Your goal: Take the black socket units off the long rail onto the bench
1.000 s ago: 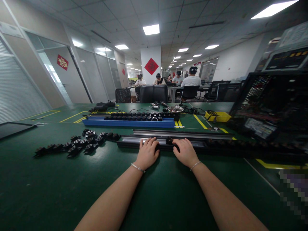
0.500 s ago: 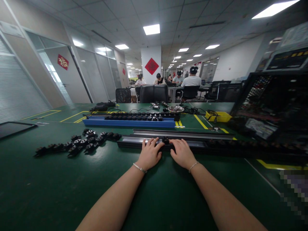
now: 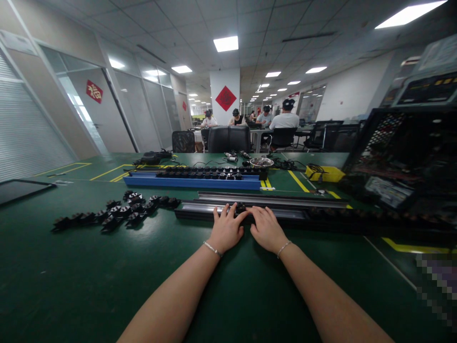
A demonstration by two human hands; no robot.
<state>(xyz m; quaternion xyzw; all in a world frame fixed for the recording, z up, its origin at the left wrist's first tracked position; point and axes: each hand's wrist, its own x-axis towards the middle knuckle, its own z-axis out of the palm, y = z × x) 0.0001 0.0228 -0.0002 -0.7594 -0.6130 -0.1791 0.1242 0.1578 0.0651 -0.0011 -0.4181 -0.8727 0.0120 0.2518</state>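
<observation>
A long black rail (image 3: 194,216) with a shiny metal channel lies across the green table in front of me. On it sits a small black part (image 3: 240,207), mostly covered by my fingers. My left hand (image 3: 226,230) has this part between forefinger and thumb, its other fingers spread over the rail. From the other side, my right hand (image 3: 267,229) presses its bent fingers against the same part, thumb tucked low by the rail's near edge. The two hands nearly touch. Farther right, a row of dark parts (image 3: 342,215) sits along the rail.
Loose black parts (image 3: 134,209) lie scattered at left. Behind are a second rail (image 3: 285,199), a blue rail (image 3: 193,182) carrying black parts, a metal dish (image 3: 262,162) and a yellow box (image 3: 326,174). An open computer case (image 3: 403,157) stands at right. People sit at far tables.
Both hands and the small black part have shifted slightly left along the rail. My hands are closer together, the left thumb now meeting the right fingertips.
</observation>
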